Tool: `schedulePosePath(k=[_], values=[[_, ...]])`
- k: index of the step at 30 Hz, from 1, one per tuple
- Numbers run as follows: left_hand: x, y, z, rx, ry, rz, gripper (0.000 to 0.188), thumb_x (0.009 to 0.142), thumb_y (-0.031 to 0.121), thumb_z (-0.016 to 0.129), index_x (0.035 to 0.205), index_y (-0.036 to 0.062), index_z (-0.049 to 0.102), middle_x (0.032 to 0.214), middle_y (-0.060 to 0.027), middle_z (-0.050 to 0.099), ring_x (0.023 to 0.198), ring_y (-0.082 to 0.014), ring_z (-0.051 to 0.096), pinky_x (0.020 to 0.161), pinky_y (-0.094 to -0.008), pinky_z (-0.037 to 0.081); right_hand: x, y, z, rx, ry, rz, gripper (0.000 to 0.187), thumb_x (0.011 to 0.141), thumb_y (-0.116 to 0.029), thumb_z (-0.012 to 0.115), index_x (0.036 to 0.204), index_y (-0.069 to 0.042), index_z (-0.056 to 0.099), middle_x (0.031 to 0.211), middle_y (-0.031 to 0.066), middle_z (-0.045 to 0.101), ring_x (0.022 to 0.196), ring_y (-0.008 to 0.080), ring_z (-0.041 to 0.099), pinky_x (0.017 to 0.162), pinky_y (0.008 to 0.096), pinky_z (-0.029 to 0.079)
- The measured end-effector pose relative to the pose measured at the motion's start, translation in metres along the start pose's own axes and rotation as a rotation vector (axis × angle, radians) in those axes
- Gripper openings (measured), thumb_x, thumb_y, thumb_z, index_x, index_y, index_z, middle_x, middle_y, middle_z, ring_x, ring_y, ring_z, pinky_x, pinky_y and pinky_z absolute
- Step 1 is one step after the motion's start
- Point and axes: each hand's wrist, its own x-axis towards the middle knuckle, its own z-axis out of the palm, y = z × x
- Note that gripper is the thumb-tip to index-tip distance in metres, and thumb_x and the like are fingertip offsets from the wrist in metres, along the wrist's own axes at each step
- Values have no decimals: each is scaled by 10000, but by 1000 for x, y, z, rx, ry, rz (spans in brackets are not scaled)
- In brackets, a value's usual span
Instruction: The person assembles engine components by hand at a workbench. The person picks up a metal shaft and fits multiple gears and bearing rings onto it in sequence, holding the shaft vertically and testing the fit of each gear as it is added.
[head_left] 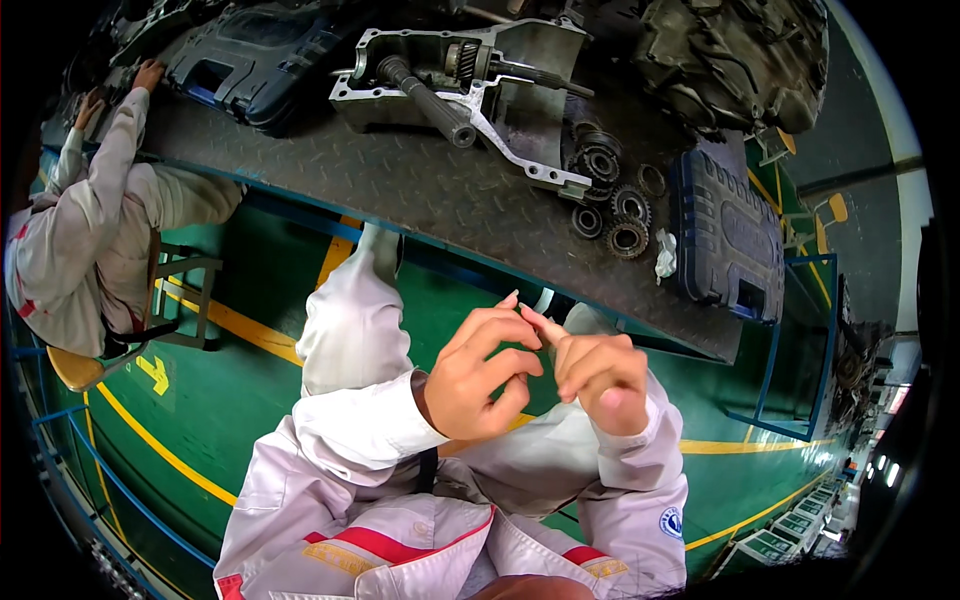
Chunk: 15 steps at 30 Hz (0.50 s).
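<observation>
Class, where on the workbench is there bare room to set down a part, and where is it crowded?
A bare strip of workbench lies between the open metal housing and the near edge, reaching from beside the left dark case to the loose gears. Farther right is crowded: gears, a crumpled white scrap and the right dark case sit close together.

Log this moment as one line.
left hand: fingers bent; right hand: index extended toward left hand; holding anything: unclear; gears: loose on bench

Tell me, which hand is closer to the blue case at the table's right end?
The right hand. It is below and left of the blue case in the picture; the left hand is farther left, so even farther away.
</observation>
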Motion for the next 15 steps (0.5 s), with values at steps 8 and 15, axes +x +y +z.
schedulePosePath(k=[8, 15], values=[[-5, -9, -9, -75, 125, -172, 281, 843, -20, 696, 1111, 16, 618, 1081, -142, 671, 1057, -350, 646, 940, -417, 530, -1, -7, -1, 500, 229, 179, 391, 909, -404, 586, 800, -30, 620, 644, 71, 560, 599, 193, 525, 1203, 680, 260], [-7, -6, -6, -507, 126, -438, 253, 950, 48, 696, 1181, -9, 608, 1087, -140, 683, 1010, -223, 667, 899, -328, 519, -6, -4, -4, 657, 199, 173, 368, 927, -387, 554, 868, -27, 606, 702, 87, 565, 666, 208, 547, 1209, 694, 223]])
